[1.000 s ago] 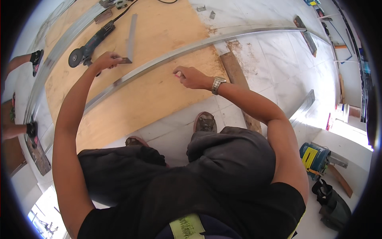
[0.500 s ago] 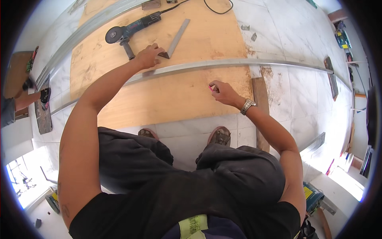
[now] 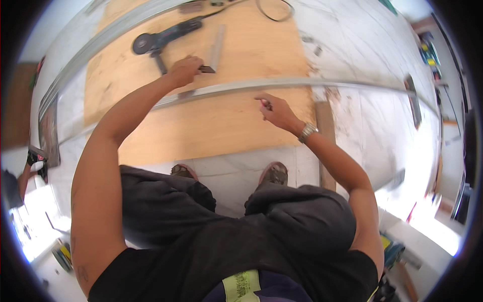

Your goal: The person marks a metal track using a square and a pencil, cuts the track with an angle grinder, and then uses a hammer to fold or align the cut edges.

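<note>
My left hand [image 3: 185, 71] is closed round the dark stock of a try square [image 3: 217, 48], whose pale metal blade points away from me over the wooden board. A long silver metal bar [image 3: 241, 87] crosses the board just nearer to me than the square, and my left wrist passes above it. My right hand [image 3: 277, 114], with a watch at its wrist, hovers over the near part of the board. Its index finger points left, while the other fingers curl round a small pink stick, mostly hidden. An angle grinder [image 3: 173, 35] lies beyond my left hand.
The plywood board [image 3: 201, 131] lies on marble-like floor tiles. More long metal bars [image 3: 108, 43] run along the far left. Wooden blocks [image 3: 326, 143] sit at the right, one under the bar's end. A cable [image 3: 274, 19] loops at the back. Another person's foot [image 3: 37, 156] shows at left.
The try square has turned, its blade now nearer to straight away from me. My right hand has moved slightly left, its index finger stretched out. The other person at left has shifted nearer.
</note>
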{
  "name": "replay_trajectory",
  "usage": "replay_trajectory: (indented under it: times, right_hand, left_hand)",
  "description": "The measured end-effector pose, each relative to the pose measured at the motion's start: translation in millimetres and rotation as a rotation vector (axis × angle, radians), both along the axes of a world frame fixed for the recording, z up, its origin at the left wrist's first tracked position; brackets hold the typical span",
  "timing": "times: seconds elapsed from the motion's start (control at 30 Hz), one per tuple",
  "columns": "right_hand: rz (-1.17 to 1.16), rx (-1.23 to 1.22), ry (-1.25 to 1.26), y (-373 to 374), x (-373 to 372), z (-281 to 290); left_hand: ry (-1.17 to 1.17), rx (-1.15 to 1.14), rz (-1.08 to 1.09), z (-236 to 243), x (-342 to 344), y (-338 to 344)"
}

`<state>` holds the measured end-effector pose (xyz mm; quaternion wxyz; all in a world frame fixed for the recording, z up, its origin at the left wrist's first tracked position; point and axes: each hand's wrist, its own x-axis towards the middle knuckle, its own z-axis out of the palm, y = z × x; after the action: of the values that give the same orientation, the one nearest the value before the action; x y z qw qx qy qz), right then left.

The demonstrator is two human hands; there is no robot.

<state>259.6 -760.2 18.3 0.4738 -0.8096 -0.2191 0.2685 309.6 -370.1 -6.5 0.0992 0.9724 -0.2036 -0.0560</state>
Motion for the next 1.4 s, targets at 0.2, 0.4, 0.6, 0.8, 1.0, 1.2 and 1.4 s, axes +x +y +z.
replay_trajectory:
  times: [0.2,0.4,0.6,0.8,1.0,1.2,1.4]
  right_hand:
    - [-0.052,0.039,0.056,19.7,16.6,10.9]
    - [-0.040,0.100,0.106,50.0,29.3,16.2]
    - [-0.057,0.079,0.163,53.5,35.0,23.9]
    - [0.254,-0.251,-0.295,116.4,119.9,8.3]
    - [0.303,-0.205,-0.437,208.1,126.0,-19.2]
    - [0.296,-0.157,-0.332,166.7,94.0,-3.4]
    - [0.187,-0.244,-0.407,97.4,85.0,18.0]
  left_hand:
    - [0.033,0.120,0.051,-2.4,-14.2,22.3]
    - [0.046,0.087,0.133,4.4,1.3,14.8]
    - [-0.058,-0.037,0.467,-7.1,6.8,36.0]
    - [-0.225,-0.370,1.166,-43.8,5.4,92.4]
    - [-0.161,-0.757,1.381,-62.2,24.7,103.4]
    - [0.036,-0.909,1.093,-81.3,34.1,141.7]
    - [0.321,-1.656,1.167,-55.4,50.8,142.4]
